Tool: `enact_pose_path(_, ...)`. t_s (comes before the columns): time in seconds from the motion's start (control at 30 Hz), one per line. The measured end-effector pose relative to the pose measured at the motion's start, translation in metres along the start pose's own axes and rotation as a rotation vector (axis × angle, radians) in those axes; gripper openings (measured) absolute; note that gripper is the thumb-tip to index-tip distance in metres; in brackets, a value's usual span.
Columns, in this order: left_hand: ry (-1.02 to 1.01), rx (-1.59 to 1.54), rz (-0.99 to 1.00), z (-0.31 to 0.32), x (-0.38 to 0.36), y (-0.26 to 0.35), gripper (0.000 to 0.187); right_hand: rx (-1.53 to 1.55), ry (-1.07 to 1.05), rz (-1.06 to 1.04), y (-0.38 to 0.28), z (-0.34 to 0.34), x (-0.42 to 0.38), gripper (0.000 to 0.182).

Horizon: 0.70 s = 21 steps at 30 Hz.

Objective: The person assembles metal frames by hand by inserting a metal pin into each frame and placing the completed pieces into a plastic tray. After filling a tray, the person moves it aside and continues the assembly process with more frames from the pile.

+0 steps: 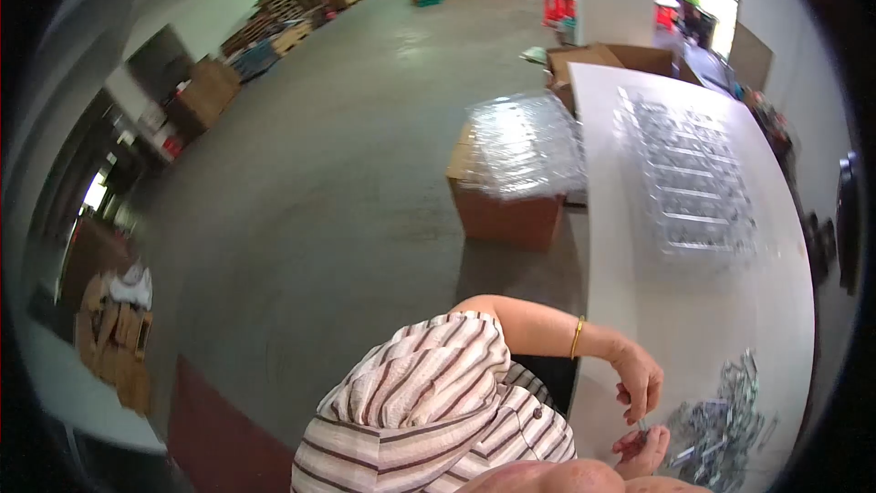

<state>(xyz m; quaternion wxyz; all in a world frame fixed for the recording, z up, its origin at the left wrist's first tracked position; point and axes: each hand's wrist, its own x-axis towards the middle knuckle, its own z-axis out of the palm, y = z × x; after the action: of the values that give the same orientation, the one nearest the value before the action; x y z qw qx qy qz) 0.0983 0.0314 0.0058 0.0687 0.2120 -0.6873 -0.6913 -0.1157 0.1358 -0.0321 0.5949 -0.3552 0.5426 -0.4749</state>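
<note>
My left hand, with a gold bracelet at the wrist, is over the near edge of the white table. Its fingers are bent down and pinched on a small thin shiny piece. Just below, my right hand is turned partly upward with curled fingers. It holds the lower end of the same piece; a dark bit shows by its fingertips, too small to name. Beside my right hand lies a loose pile of small shiny silvery-grey pieces; their exact kind cannot be made out.
Clear plastic trays with rows of compartments lie farther along the white table. More clear trays rest on a cardboard box beside it. An open carton stands at the table's far end. Pallets line the far wall.
</note>
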Motion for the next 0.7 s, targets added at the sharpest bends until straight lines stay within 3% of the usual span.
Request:
enact_pose_path(0.07,0.053,-0.055,0.021,0.015,-0.017,-0.014,0.014,0.018,-0.058,-0.016,0.029,-0.015,0.013,0.022)
enact_pose_path(0.13,0.068,-0.108,0.021,0.006,-0.012,-0.02,0.014,-0.171,-0.137,-0.005,0.041,-0.035,0.056,0.023)
enact_pose_path(0.33,0.173,-0.194,0.017,0.026,-0.053,-0.038,0.015,-0.242,-0.233,-0.101,0.069,-0.017,0.083,0.023)
enact_pose_path(0.7,0.153,-0.357,0.132,0.008,-0.053,-0.056,0.014,-0.324,-0.122,-0.207,0.065,-0.013,0.123,0.023)
